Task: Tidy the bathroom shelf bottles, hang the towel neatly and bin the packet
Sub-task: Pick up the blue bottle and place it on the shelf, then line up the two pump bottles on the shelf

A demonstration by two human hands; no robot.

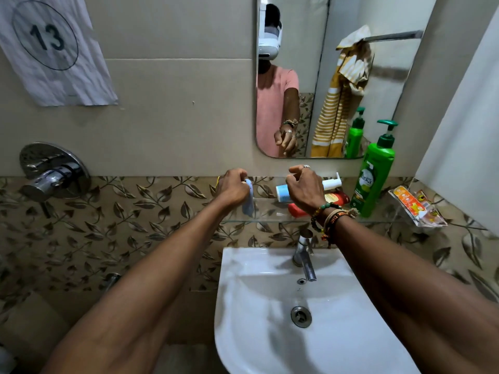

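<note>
My left hand grips a light blue bottle at the left end of the glass shelf. My right hand hovers with curled fingers over a white and blue pump bottle that lies on its side. The back of the hand hides whether it holds that bottle. A red bottle lies flat beneath it. A tall green pump bottle stands upright to the right. An orange packet lies at the shelf's right end. The mirror shows a yellow striped towel bunched on a rail.
A white basin with a chrome tap sits directly below the shelf. A chrome shower mixer sticks out of the wall at the left. A paper sheet marked 13 hangs on the wall above it. The mirror hangs above the shelf.
</note>
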